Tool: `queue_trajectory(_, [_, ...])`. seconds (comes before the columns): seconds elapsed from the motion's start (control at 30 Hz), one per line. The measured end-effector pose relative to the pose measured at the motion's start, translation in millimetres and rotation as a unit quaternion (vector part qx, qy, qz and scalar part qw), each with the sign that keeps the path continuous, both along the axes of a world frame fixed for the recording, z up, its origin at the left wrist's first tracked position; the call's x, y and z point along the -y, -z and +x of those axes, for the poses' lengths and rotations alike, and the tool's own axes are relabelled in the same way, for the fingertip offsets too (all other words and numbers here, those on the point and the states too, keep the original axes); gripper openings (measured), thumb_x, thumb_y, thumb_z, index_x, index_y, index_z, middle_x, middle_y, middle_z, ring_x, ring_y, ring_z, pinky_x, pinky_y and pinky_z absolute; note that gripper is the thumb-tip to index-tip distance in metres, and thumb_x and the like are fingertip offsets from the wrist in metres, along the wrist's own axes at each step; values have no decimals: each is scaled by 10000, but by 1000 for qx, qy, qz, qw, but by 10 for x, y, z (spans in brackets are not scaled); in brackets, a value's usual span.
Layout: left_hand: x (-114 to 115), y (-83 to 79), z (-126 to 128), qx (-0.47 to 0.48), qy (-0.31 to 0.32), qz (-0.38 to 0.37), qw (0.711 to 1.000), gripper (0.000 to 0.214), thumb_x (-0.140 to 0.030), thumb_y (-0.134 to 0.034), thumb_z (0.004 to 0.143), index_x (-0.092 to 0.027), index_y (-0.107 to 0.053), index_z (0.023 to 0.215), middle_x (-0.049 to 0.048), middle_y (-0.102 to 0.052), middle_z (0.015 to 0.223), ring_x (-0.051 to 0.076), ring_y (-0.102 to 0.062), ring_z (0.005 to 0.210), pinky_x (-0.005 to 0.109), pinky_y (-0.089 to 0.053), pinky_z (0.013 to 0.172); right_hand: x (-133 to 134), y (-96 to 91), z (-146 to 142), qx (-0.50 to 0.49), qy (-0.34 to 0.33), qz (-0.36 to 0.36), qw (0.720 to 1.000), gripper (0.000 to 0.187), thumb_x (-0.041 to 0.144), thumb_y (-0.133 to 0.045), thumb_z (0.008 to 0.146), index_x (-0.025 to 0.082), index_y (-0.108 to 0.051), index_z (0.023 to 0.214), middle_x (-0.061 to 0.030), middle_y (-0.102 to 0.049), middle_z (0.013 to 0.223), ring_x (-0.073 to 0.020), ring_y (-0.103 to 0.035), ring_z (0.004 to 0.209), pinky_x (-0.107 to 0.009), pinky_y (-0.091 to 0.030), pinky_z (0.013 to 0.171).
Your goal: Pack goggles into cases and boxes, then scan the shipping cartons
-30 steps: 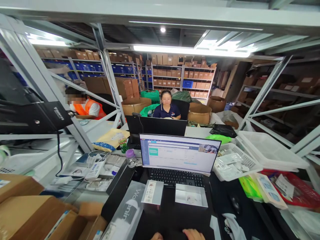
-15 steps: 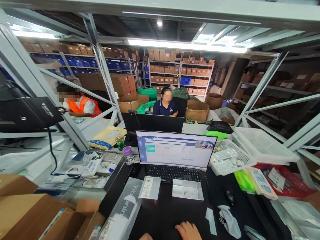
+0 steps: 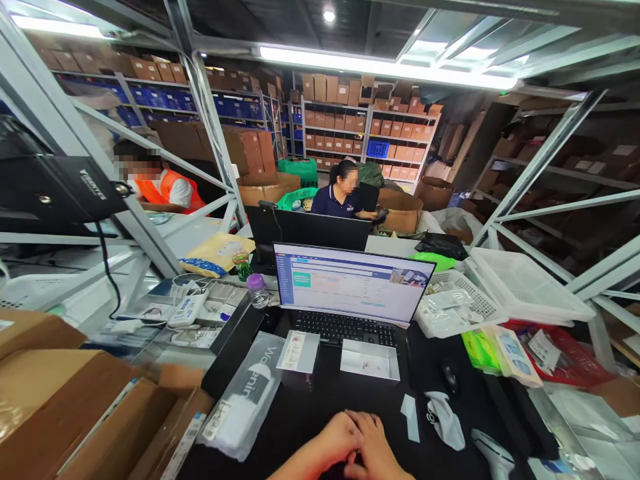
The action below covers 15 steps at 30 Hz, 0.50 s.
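My left hand rests on the black desk mat with its fingers curled in, pressed against my right hand. My right hand lies beside it, fingers stretched forward and partly overlapped by the left; I see no object in either. Ahead of them are a grey-white box with a printed label and a shallow open box with a small print inside. A clear plastic package lies to the left. To the right are a pale strip, a crumpled grey pouch and a handheld scanner.
Behind the boxes stand a keyboard and a lit monitor. A mouse and white basket are at right. Cardboard boxes crowd the left. Two people sit beyond, one in navy, one in an orange vest.
My hands have moved farther into view and come together on the mat. The view has tilted down somewhat. The person in navy has turned sideways and reaches to the right.
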<state>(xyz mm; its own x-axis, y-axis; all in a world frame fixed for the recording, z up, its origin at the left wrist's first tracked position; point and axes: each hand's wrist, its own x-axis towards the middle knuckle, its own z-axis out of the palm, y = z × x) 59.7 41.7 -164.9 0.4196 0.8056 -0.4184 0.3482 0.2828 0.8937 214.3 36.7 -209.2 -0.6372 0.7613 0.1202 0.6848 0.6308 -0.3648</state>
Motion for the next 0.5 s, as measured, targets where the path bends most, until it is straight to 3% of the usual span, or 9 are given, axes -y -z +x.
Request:
queue_trajectory(0.1, [73,-28,-160,-40,-56,30,997,428,-554,-567,814,-159,-663,682,8,-542,563,190,-547,600,383,-494,698,67,-168,-36,-43,19,-23,999,452,432,-559,960,374,-560,1408,-42,-600,1451,-298,-530,1334,-557,-366,1148])
queue_trajectory(0.17, [158,-26,-295,-72,-65,106,990,401,-531,-713,736,-175,-742,920,102,-705,914,280,-631,912,453,-487,919,93,-243,-74,-53,16,-47,997,429,392,-519,985,384,-560,1412,-30,-603,1450,-280,-510,1365,-568,-332,1180])
queue_trajectory(0.2, [201,-13,-363,-90,-58,149,983,499,-493,-796,675,-213,-738,1084,134,-686,1175,325,-591,1117,479,-433,1038,100,-263,-87,-56,14,-59,997,424,377,-504,992,381,-565,1412,-30,-602,1451,-274,-506,1372,-572,-330,1184])
queue_trajectory(0.27, [267,36,-483,-121,-26,203,971,778,-406,-868,630,-316,-613,1360,112,-478,1526,352,-412,1383,500,-310,1175,110,-265,-89,-77,24,-70,994,393,359,-452,1014,367,-611,1374,-40,-624,1424,-268,-516,1368,-585,-351,1173])
queue_trajectory(0.33, [290,97,-563,-141,9,197,970,823,-346,-813,719,-369,-489,1475,85,-419,1577,324,-371,1429,497,-283,1200,129,-225,-44,-116,42,-68,990,387,378,-398,1034,350,-667,1310,-62,-659,1376,-277,-539,1349,-614,-381,1146])
queue_trajectory(0.4, [277,136,-598,-152,31,181,971,772,-284,-751,781,-396,-463,1489,64,-489,1515,290,-421,1393,464,-308,1188,167,-155,69,-159,62,-64,983,388,441,-399,1029,349,-719,1228,-76,-675,1349,-305,-546,1341,-665,-376,1128])
queue_trajectory(0.5, [239,123,-595,-170,34,178,969,768,-238,-753,770,-406,-486,1470,41,-522,1470,267,-453,1360,415,-330,1173,261,-20,357,-228,161,-77,957,436,568,-426,987,333,-790,1040,-99,-697,1306,-353,-581,1291,-703,-381,1101])
